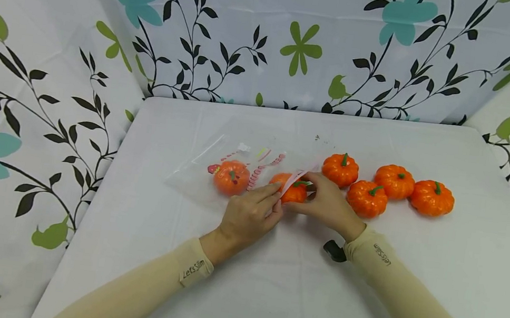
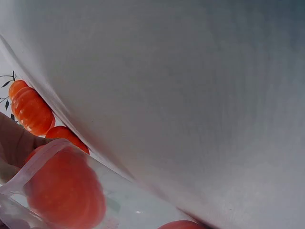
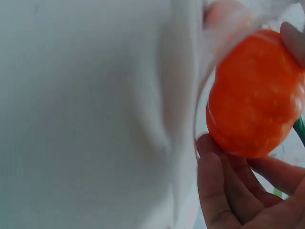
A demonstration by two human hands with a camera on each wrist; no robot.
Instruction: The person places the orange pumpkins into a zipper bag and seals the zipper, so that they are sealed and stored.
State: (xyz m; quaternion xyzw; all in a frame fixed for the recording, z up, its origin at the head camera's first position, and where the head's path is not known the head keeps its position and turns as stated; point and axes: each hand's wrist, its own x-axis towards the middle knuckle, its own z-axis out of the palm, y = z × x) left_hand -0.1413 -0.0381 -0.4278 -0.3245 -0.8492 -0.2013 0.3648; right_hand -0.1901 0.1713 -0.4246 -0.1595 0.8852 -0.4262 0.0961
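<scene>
A clear plastic bag (image 1: 189, 169) with pink print lies on the table, one small orange pumpkin (image 1: 231, 178) inside it. My left hand (image 1: 250, 211) pinches the bag's pale opening edge (image 1: 291, 183) between thumb and fingers. With my right hand (image 1: 326, 202) I grip a second orange pumpkin (image 1: 297, 193) with a green stem, partly within the bag's mouth. In the left wrist view this pumpkin (image 2: 66, 188) shows through the plastic. The right wrist view has the pumpkin (image 3: 257, 95) between fingers and thumb, beside the bag's edge.
Several more orange pumpkins (image 1: 367, 199) stand grouped right of my right hand. A small black object (image 1: 335, 251) is beside my right sleeve cuff. White cloth covers the table (image 1: 267, 293), and patterned curtains (image 1: 255, 0) hang behind and at the sides.
</scene>
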